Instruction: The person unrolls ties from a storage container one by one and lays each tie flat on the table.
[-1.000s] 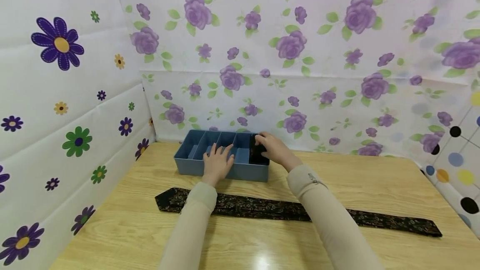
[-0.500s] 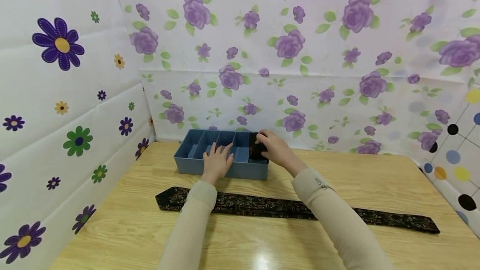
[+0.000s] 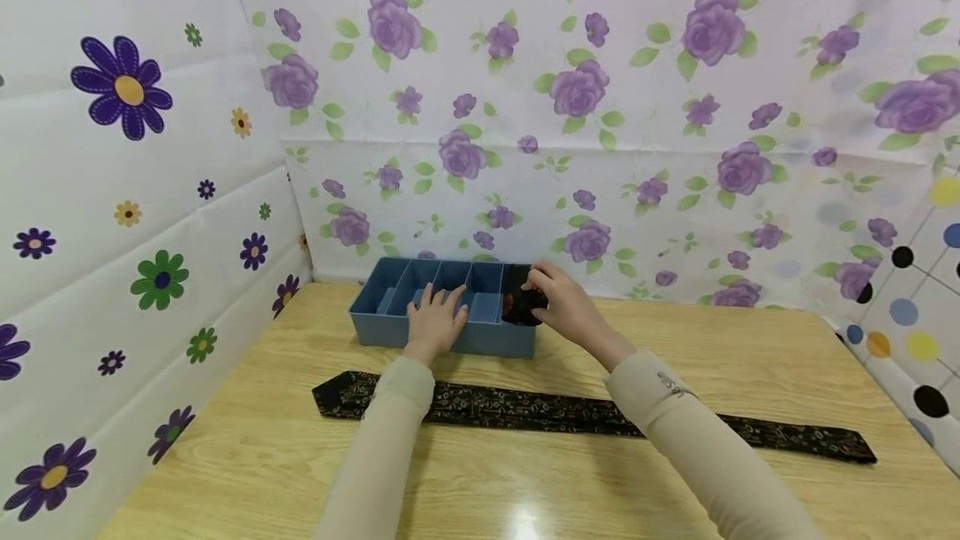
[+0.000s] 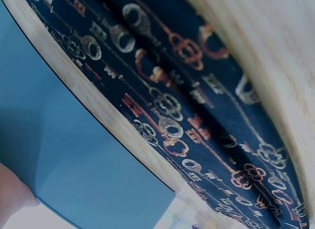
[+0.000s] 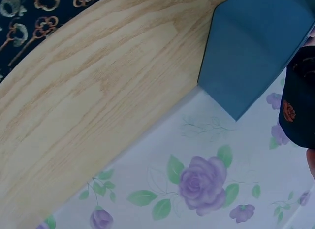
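No readable text; the dark marking [image 3: 671,384] on the right sleeve [image 3: 708,450] is illegible

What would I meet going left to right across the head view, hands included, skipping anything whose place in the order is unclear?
Daisy-print cloth, left hand, dark patterned bundle, right hand, dotted cloth.

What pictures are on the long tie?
The tie is dark with orange and pale keys on it, best seen in the left wrist view.

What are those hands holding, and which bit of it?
The right hand pinches a dark patterned bundle by its right side, seen in the head view. The left hand, spread over the blue box, grips nothing.
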`<state>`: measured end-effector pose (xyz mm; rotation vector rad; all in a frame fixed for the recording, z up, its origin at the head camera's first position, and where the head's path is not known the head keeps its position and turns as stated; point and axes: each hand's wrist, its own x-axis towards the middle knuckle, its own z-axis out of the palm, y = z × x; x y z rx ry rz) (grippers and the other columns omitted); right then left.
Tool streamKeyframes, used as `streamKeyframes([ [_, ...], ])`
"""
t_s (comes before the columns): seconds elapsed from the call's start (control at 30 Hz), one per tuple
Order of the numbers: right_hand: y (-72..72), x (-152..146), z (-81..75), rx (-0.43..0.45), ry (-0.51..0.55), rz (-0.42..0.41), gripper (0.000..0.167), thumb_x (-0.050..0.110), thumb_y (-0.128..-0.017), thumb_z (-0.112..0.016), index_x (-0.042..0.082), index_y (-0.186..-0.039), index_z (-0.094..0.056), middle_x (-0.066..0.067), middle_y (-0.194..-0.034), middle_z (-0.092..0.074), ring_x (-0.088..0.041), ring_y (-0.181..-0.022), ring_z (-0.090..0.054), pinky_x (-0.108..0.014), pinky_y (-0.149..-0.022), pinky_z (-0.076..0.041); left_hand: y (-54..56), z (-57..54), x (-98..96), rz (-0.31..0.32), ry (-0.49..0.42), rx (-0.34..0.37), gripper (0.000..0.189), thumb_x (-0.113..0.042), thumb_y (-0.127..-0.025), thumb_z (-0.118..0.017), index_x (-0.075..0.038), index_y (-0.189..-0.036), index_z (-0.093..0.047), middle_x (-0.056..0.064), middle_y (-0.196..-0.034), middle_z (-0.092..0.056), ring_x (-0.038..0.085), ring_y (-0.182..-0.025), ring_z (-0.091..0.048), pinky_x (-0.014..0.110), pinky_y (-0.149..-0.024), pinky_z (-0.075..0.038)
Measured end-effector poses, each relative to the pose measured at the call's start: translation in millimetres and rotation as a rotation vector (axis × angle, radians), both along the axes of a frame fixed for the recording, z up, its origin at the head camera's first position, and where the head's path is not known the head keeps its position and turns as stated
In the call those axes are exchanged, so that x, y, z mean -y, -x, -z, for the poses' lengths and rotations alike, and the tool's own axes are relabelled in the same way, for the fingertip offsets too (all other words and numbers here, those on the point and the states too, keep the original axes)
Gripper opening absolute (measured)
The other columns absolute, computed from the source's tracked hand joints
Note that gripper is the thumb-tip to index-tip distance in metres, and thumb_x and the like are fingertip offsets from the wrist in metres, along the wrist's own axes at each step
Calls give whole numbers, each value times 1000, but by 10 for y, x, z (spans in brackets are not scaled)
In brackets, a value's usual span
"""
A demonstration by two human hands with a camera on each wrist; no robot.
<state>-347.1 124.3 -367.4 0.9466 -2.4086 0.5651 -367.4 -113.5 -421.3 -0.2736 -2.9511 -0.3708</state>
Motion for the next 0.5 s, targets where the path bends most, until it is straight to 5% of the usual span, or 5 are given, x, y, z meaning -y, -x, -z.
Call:
streamKeyframes([
  [0.5,-346,-105,-119,11,31,-32,30,-4,-72,-77,7,-95,-60,-16,-120,-55,-23,-92,-57,-36,-74,-53,-2,32,3,2,18,-24,48,-42,-102,-31,-27,-148,-32,14,-148,-37,38,-144,-17,66,-107,-24],
])
